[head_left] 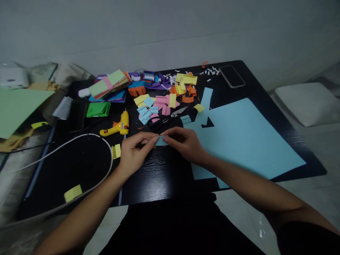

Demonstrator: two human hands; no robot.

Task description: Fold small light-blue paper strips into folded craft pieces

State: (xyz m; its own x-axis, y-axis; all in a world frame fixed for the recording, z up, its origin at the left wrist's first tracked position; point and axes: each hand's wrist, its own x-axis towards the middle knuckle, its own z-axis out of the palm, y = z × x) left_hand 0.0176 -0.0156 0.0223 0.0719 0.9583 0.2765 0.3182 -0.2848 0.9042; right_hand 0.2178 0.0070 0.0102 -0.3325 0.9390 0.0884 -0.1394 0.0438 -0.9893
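Between my two hands is a small piece of light blue paper (160, 141), held above the dark table near its front. My left hand (136, 150) pinches its left end between thumb and fingers. The right end is pinched by my right hand (186, 143). Just beyond my fingers lie scissors (162, 122) with dark handles, partly among folded paper pieces. Large light blue sheets (249, 138) spread out to the right, partly under my right forearm. A yellow glue gun (118, 125) rests on the table to the left of my hands.
Folded paper pieces (164, 102) in several colours are heaped at the back, beside a banded paper stack (108, 85). A phone (232, 76) lies at the back right. A white cable (110, 166) loops across the left side. Yellow paper pieces (73, 193) lie near it.
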